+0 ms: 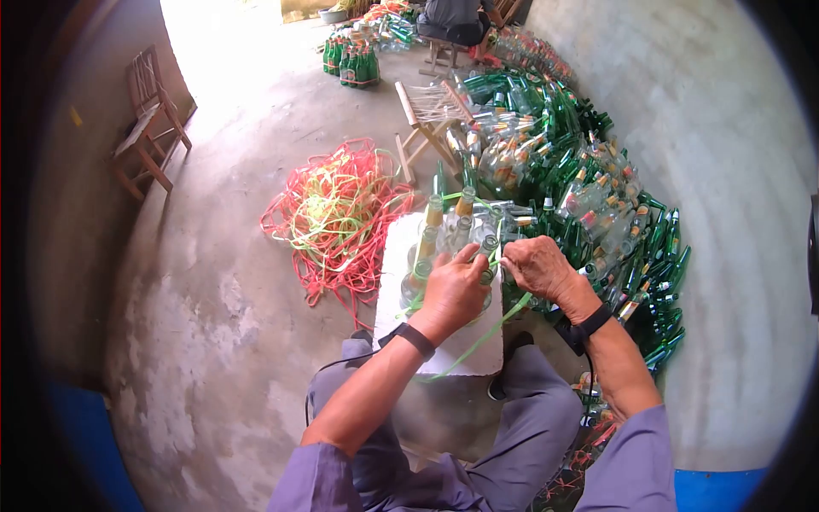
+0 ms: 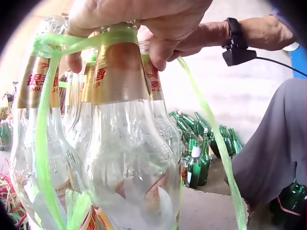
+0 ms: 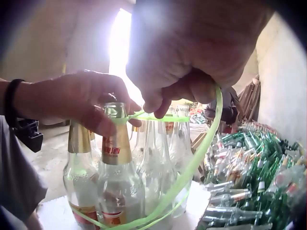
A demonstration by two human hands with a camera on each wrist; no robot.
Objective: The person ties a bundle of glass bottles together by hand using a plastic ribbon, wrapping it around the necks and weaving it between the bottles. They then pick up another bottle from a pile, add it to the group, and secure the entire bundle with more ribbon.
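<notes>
A cluster of clear glass beer bottles (image 2: 127,158) with gold neck labels stands upright on a white block (image 1: 399,341) between the person's knees. Light green plastic strap (image 2: 44,124) runs round the bottle necks, and more of it hangs down the cluster's sides. With thumb and fingers, the left hand (image 1: 455,294) grips a near bottle's neck (image 3: 115,111), right at the strap. Close on its right, the curled fingers of the right hand (image 1: 542,269) pinch the strap, whose long loose end (image 3: 199,153) droops from that hand.
Green and clear bottles (image 1: 589,205) lie heaped along the right wall. A tangle of red and green strap (image 1: 341,209) covers floor at left. Beyond stand a folding stool (image 1: 431,111), bundled green bottles (image 1: 357,66) and a wooden chair (image 1: 149,119). Another person (image 1: 452,19) sits at the back.
</notes>
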